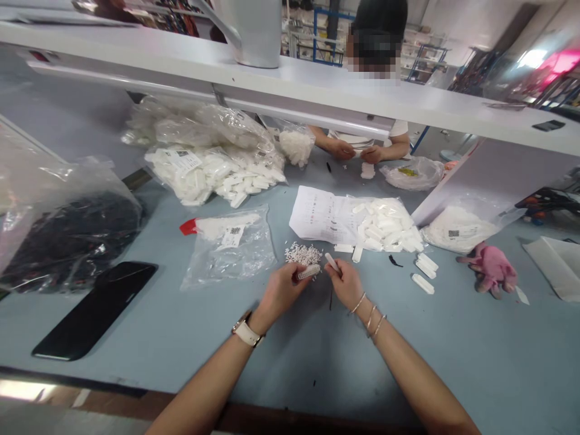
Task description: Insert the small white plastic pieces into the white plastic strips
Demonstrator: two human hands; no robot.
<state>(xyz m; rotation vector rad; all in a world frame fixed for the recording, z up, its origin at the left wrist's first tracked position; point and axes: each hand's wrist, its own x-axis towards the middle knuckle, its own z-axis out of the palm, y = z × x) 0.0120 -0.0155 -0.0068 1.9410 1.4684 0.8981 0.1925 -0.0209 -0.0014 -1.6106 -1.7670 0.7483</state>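
Note:
My left hand (281, 292) has its fingers closed round a white ribbed plastic part (309, 272). Pinched in my right hand (345, 286) is a smooth white piece (332, 261), held a short way to the right of the ribbed part and apart from it. Just beyond both hands lies a pile of small white pieces (302, 254) on the blue-grey table (290, 374). Behind the pile rests a printed sheet (317, 214), and an open bag of white plastic parts (387, 223) overlaps its right side.
Large bags of white parts (212, 163) stand at the back left. A flat clear bag (231, 248) and a black phone (95, 311) lie left. White parts (423, 283) and a pink glove (492, 269) lie right. Another person's hands (356, 151) work under the shelf (317, 84).

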